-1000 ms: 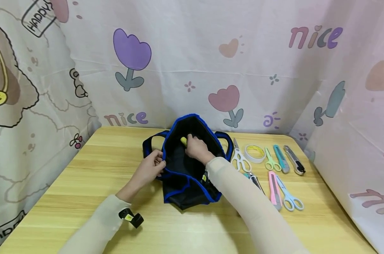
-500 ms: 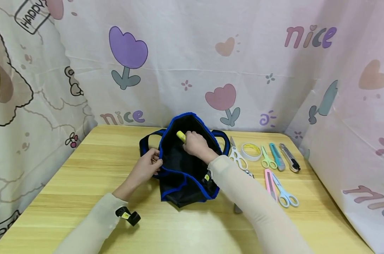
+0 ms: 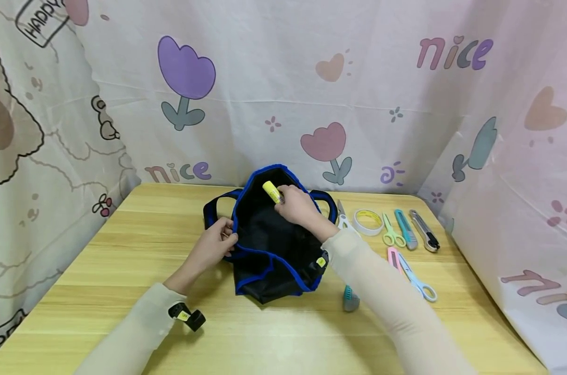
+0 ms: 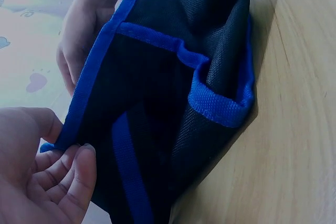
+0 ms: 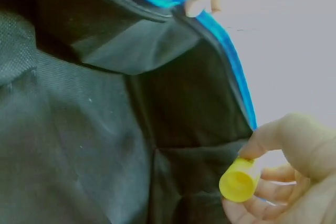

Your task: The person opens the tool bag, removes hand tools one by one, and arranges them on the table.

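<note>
A black tote bag (image 3: pixel 264 276) with blue trim stands with its mouth open toward me. My left hand (image 3: pixel 213 242) pinches its left rim between thumb and fingers, and the left wrist view shows this left hand (image 4: pixel 50 171) at the blue edging (image 4: pixel 89 93). At the bag's mouth, my right hand (image 3: pixel 298 205) grips a yellow glue stick (image 3: pixel 271 191), tilted with one end sticking out to the left. In the right wrist view the round yellow end of the glue stick (image 5: pixel 239 184) shows between thumb and fingers, over the dark inside of the bag (image 5: pixel 189 93).
On the table's right lie white scissors (image 3: pixel 343 221), a tape roll (image 3: pixel 369 223), green scissors (image 3: pixel 393 232), a teal utility knife (image 3: pixel 406 230), a grey utility knife (image 3: pixel 424 230), a pink utility knife (image 3: pixel 393 258) and blue scissors (image 3: pixel 419 281). Another teal-grey knife (image 3: pixel 351 299) is partly under my right sleeve.
My right hand has come up and slightly right from deeper in the bag, with more of the glue stick showing. The left hand keeps its pinch on the rim.
</note>
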`<state>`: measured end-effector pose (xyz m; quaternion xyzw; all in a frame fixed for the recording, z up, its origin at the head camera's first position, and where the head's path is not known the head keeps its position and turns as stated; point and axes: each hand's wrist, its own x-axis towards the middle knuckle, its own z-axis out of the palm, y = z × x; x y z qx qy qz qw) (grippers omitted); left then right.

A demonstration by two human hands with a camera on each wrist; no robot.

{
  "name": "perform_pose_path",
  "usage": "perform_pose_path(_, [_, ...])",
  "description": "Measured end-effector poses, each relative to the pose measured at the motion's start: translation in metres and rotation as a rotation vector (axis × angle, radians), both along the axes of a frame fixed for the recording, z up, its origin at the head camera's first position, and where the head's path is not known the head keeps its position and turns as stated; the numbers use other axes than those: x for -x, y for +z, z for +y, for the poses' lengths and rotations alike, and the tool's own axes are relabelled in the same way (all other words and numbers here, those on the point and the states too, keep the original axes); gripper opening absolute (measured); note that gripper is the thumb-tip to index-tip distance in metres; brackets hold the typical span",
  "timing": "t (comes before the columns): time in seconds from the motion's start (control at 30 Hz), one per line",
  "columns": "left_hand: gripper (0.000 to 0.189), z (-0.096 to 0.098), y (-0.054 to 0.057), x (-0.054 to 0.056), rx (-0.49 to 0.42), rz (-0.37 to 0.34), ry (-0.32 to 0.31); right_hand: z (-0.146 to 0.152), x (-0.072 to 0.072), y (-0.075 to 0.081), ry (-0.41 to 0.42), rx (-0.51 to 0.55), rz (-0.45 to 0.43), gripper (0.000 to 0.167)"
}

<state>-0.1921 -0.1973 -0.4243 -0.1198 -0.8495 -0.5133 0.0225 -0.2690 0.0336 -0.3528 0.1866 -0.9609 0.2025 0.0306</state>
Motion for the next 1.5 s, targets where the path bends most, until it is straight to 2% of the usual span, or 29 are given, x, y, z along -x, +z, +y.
perform_pose_path(0.13, [0.027,-0.001,-0.002,0.001,-0.008,0.008,-0.003,0.011,-0.004,0.008,0.007,0.055,0.004,0.050])
perform_pose_path(0.37, [0.026,-0.003,-0.002,0.003,-0.013,0.008,-0.004,0.034,-0.015,0.014,0.007,0.097,0.061,0.050])
perform_pose_path(0.47, [0.027,-0.003,-0.001,0.003,-0.010,0.007,-0.004,0.047,-0.021,0.015,0.013,0.106,0.096,0.048])
perform_pose_path(0.67, [0.029,-0.003,0.001,0.005,0.004,0.001,0.006,0.079,-0.029,0.011,0.003,0.126,0.110,0.051])
perform_pose_path(0.93, [0.027,-0.004,0.001,0.005,-0.026,0.013,0.009,0.125,-0.041,0.007,-0.068,0.105,0.084,0.057])
perform_pose_path(1.07, [0.024,-0.005,0.001,0.004,-0.028,0.017,0.007,0.147,-0.046,0.006,-0.099,0.088,0.099,0.058])
perform_pose_path(1.2, [0.024,-0.006,0.001,0.003,-0.009,0.015,0.003,0.171,-0.051,0.002,-0.133,0.081,0.116,0.058])
perform_pose_path(1.4, [0.025,-0.007,0.006,0.001,0.039,0.020,-0.010,0.210,-0.063,-0.003,-0.187,0.097,0.046,0.059])
perform_pose_path(1.5, [0.025,-0.007,0.008,0.002,0.054,0.024,-0.014,0.228,-0.069,-0.006,-0.219,0.076,0.042,0.059])
